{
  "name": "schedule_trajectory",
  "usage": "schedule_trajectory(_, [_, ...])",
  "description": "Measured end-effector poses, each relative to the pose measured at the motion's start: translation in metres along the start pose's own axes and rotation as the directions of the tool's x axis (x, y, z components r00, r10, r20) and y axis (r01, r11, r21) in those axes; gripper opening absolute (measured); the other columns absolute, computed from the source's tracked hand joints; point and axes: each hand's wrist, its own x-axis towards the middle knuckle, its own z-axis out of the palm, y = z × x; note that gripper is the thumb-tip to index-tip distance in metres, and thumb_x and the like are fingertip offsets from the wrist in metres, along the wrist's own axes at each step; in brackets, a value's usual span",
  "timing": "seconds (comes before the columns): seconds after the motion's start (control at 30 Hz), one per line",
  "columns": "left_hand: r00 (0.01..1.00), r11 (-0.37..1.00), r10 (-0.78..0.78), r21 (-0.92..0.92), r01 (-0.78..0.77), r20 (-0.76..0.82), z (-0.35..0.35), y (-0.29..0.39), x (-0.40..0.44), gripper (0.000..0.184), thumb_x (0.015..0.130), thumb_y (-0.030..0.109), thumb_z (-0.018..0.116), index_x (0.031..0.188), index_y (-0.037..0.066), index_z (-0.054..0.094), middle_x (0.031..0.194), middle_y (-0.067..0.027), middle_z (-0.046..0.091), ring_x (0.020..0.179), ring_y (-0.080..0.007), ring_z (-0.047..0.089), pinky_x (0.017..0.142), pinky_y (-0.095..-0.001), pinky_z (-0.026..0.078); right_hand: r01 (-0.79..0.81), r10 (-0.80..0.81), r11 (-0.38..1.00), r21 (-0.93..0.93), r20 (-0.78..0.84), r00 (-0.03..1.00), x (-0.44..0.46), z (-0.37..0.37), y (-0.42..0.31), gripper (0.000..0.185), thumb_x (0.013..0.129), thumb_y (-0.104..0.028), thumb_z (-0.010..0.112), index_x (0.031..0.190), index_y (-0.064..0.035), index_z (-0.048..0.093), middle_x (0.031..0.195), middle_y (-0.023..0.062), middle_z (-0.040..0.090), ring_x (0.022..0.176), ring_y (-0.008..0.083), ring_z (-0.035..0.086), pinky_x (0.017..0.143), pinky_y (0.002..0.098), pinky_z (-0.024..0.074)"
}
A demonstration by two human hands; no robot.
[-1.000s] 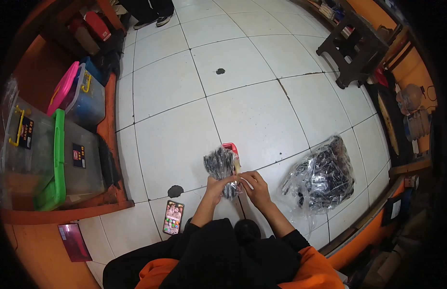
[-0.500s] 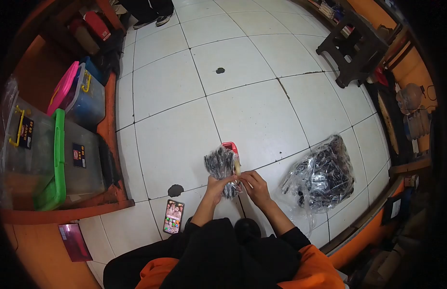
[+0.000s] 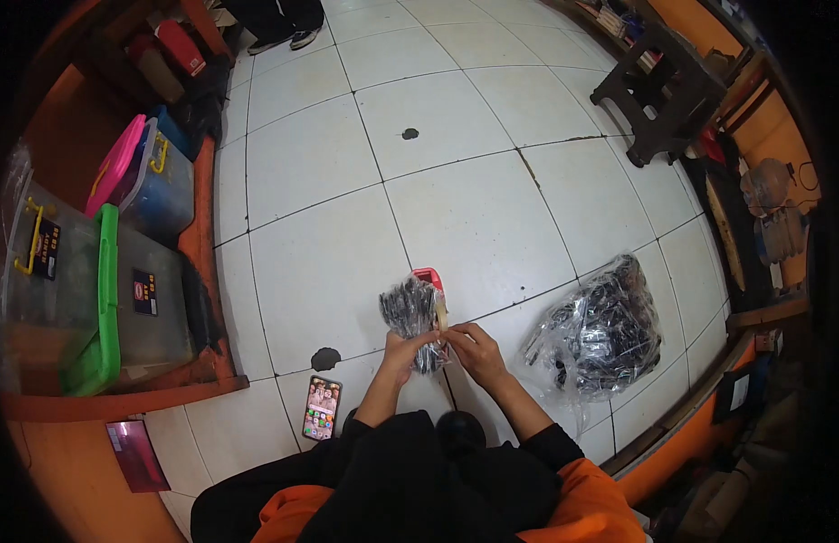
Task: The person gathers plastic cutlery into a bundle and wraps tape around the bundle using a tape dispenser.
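Observation:
In the head view my left hand [image 3: 400, 353] is closed around a bundle of thin black items in clear plastic [image 3: 409, 306], its thumb lying across the near part. My right hand [image 3: 474, 351] meets the left thumb at the bundle's right side, fingers pinched together. Whatever lies between those fingertips is too small to make out. Just beyond them is a cream roll, apparently tape [image 3: 441, 314], seen nearly edge-on. A red holder [image 3: 429, 277] shows behind the bundle's far end, partly hidden by it.
A large clear bag of black packets [image 3: 610, 330] lies right on the tiled floor. A phone with its screen lit [image 3: 321, 407] is at left. Plastic bins, one with a green lid [image 3: 109, 303], line the left side. A dark stool [image 3: 659, 95] and a person's shoes [image 3: 304, 39] are farther off.
The view has shifted very slightly, so everything sits a little farther left. Both hands keep nearly the same grip and place on the bundle.

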Motion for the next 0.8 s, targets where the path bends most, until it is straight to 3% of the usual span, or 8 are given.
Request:
schedule_trajectory(0.17, [1.0, 0.999, 0.031, 0.004, -0.031, 0.003, -0.001, -0.004, 0.002, 0.027, 0.073, -0.001, 0.073, 0.099, 0.0, 0.064, 0.086, -0.0079, 0.068, 0.075, -0.0171, 0.066, 0.066, -0.0317, 0.055, -0.012, 0.012, 1.0, 0.002, 0.03, 0.999, 0.0, 0.0, 0.002, 0.02, 0.078, 0.003, 0.067, 0.097, -0.004, 0.064, 0.09, 0.0095, 0.061, 0.08, 0.0253, 0.064, 0.067, 0.0334, 0.0538])
schedule_trajectory(0.37, [0.999, 0.999, -0.034, -0.033, 0.035, 0.029, 0.011, 0.017, -0.01, 0.026, 0.073, 0.0, 0.074, 0.097, 0.001, 0.065, 0.087, -0.0073, 0.068, 0.074, -0.0162, 0.066, 0.066, -0.0298, 0.054, -0.077, 0.081, 0.995, 0.061, -0.062, 0.995, 0.007, -0.005, -0.007, 0.018, 0.08, 0.0, 0.064, 0.098, -0.0042, 0.064, 0.092, 0.0085, 0.06, 0.082, 0.0247, 0.063, 0.07, 0.0339, 0.0528])
schedule_trajectory(0.57, [1.0, 1.0, 0.023, 0.019, -0.023, -0.007, 0.003, 0.001, 0.003, 0.026, 0.073, 0.0, 0.073, 0.097, -0.001, 0.063, 0.087, -0.0089, 0.068, 0.074, -0.0181, 0.067, 0.065, -0.0322, 0.056, 0.098, -0.087, 0.985, -0.143, 0.086, 0.993, 0.014, -0.01, 0.001, 0.02, 0.076, -0.005, 0.071, 0.094, -0.0045, 0.065, 0.084, 0.0085, 0.06, 0.076, 0.0236, 0.062, 0.066, 0.0335, 0.0524])
schedule_trajectory(0.8, [1.0, 0.999, -0.031, 0.009, 0.031, 0.0, 0.003, 0.003, 0.003, 0.026, 0.073, -0.001, 0.072, 0.097, -0.001, 0.063, 0.087, -0.0098, 0.068, 0.073, -0.0202, 0.067, 0.065, -0.0336, 0.056, 0.205, -0.15, 0.949, -0.241, 0.228, 0.962, 0.031, -0.015, -0.005, 0.013, 0.077, -0.011, 0.069, 0.086, -0.0048, 0.061, 0.08, 0.0073, 0.055, 0.074, 0.0244, 0.059, 0.066, 0.035, 0.0505])
